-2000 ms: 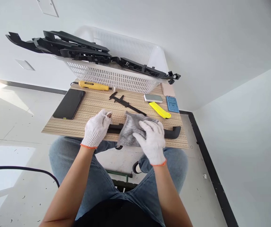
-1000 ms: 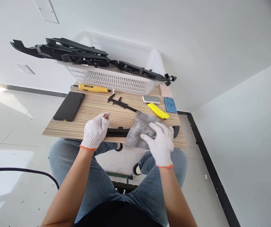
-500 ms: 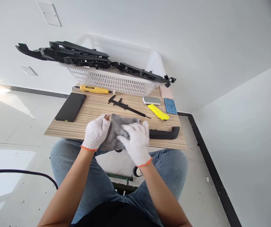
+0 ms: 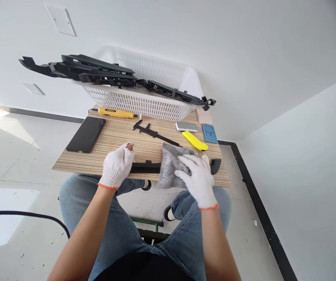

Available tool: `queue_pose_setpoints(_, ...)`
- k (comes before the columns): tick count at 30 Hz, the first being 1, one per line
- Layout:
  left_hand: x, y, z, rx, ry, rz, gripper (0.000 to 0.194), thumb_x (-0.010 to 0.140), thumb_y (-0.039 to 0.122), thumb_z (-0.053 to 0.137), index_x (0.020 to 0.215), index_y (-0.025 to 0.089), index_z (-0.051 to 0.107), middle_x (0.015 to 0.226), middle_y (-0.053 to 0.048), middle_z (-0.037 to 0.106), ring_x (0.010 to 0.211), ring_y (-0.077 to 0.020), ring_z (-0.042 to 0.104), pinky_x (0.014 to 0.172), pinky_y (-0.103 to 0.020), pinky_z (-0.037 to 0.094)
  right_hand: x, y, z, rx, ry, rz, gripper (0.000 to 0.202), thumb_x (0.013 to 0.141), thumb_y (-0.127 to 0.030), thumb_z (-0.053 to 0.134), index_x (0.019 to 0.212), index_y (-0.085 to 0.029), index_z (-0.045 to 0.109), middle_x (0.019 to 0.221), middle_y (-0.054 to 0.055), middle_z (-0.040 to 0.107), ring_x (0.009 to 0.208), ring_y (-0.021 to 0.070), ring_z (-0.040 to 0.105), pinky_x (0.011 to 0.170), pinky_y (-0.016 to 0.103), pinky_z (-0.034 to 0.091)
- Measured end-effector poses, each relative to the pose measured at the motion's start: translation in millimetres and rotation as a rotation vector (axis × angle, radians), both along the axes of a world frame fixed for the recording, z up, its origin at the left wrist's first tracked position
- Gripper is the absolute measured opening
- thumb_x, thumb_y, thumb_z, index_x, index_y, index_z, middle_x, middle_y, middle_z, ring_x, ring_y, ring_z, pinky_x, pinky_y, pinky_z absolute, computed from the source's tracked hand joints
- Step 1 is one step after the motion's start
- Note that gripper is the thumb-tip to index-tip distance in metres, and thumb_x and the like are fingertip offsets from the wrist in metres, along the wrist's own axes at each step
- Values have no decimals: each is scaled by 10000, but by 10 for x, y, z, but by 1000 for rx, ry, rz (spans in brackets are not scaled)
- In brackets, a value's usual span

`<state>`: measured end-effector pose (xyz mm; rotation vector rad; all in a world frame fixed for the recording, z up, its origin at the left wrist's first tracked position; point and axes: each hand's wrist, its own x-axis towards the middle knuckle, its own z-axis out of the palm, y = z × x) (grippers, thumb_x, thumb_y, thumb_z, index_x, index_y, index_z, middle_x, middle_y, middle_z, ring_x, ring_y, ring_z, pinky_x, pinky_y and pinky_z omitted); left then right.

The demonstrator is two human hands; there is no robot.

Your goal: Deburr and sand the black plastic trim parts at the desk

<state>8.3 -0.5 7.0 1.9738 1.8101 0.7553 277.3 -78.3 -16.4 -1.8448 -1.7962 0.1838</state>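
Clasping one end of the black strip (image 4: pixel 145 168) in the head view, the left hand (image 4: pixel 117 166) anchors it. Right of this grip, the right hand (image 4: pixel 197 177), fingers spread, flattens the gray cloth (image 4: pixel 170 166) over the black strip. Even lengthwise pressure should suit.
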Motion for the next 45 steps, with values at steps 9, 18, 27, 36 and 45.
queue_pose_setpoints(9, 21, -9, 16, 0, 35, 6, 535, 1051, 483, 238, 738, 239, 596, 688, -89, 699, 702, -258, 667, 696, -333, 416, 192, -85, -93, 70, -16, -109, 387, 979, -546, 678, 1230, -284, 812, 1310, 93, 766, 1286, 329, 631, 1232, 594, 347)
queue_pose_setpoints(18, -20, 3, -14, 24, 102, 55, 508, 1074, 435, 294, 810, 217, 670, 717, -108, 698, 769, -274, 712, 678, -333, 377, -1152, 220, 9, 135, 33, 132, 189, 938, -379, 808, 1119, -331, 836, 1050, 27, 785, 1121, 244, 708, 1336, 537, 238)
queue_pose_setpoints(27, -36, -1, -9, 4, 75, 54, 547, 1076, 445, 254, 779, 216, 652, 708, -114, 697, 771, -282, 702, 693, -342, 390, -472, 139, -59, 150, 10, 159, 268, 994, -389, 739, 1238, -307, 816, 1297, 60, 783, 1270, 269, 685, 1322, 575, 280)
queue_pose_setpoints(36, -36, -3, -55, 14, 88, 56, 568, 1097, 453, 264, 901, 202, 735, 725, -101, 744, 770, -275, 724, 709, -324, 428, 31, 82, -99, 155, -17, 62, 255, 999, -442, 707, 1177, -316, 839, 1279, 67, 792, 1243, 294, 689, 1285, 622, 320)
queue_pose_setpoints(45, -44, -8, -13, 6, 77, 85, 546, 1069, 462, 271, 914, 203, 727, 778, -137, 751, 862, -314, 755, 704, -339, 421, -1291, 281, 44, 95, -68, 355, 138, 996, -303, 719, 1076, -341, 824, 1245, -26, 793, 1247, 225, 661, 1339, 506, 266)
